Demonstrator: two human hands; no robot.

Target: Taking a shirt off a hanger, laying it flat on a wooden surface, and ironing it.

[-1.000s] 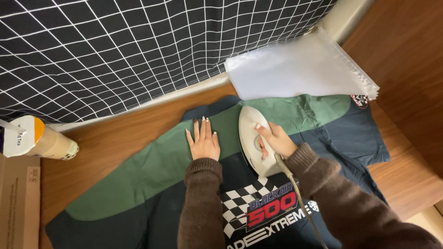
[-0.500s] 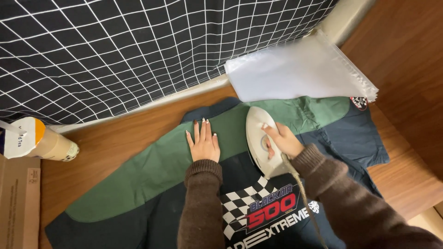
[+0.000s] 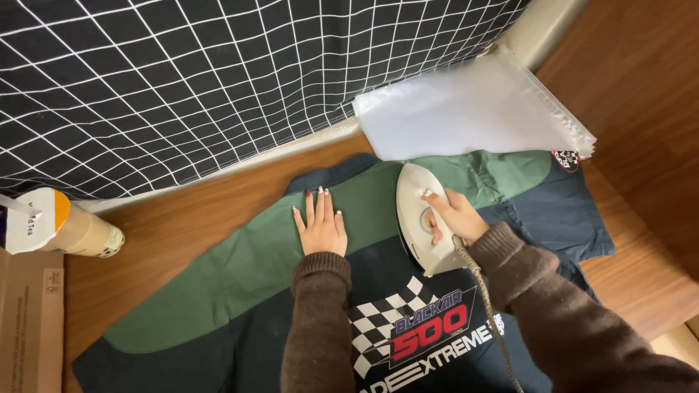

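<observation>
Black grid-patterned cloth hanging across upper frame. Wooden desk running beneath it. Green-and-navy jacket lying spread flat across lower centre of desk. White plastic sheet lying at upper right, overlapping jacket's edge. White iron sitting on jacket at centre right, right hand holding its handle, grip wrapped tight around it. Left hand pressing flat on green panel just left of iron, fingers spread. Paper cup lying at left edge.

A tan cup with a white-and-orange label lies left, above what seems a cardboard box.
</observation>
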